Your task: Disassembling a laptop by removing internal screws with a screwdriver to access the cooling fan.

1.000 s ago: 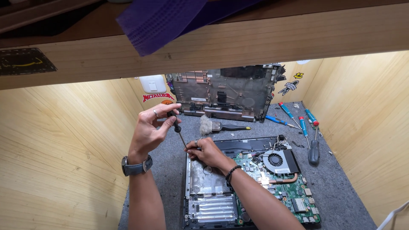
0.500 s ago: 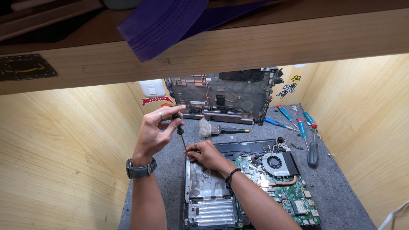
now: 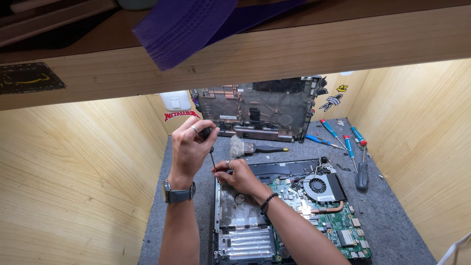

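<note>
An opened laptop (image 3: 245, 230) lies on a grey felt mat (image 3: 392, 225), its green circuit board (image 3: 338, 225) and round fan (image 3: 318, 185) exposed. My left hand (image 3: 190, 147), with a wristwatch, grips the dark handle of a thin screwdriver (image 3: 211, 156) held nearly upright over the laptop's upper left corner. My right hand (image 3: 238, 174), with a beaded bracelet, rests on that corner and pinches the screwdriver's shaft near its tip. The tip itself is hidden by the fingers.
A removed laptop bottom cover (image 3: 255, 110) leans against the back wall. A small brush (image 3: 255, 147) lies before it. Several blue-handled screwdrivers (image 3: 343, 140) and a black-handled one (image 3: 362, 174) lie at the right. Wooden walls close in both sides; a shelf with purple cloth (image 3: 191, 24) hangs overhead.
Both hands stay at the laptop's upper left corner with the screwdriver. The view has shifted slightly; nothing else has moved.
</note>
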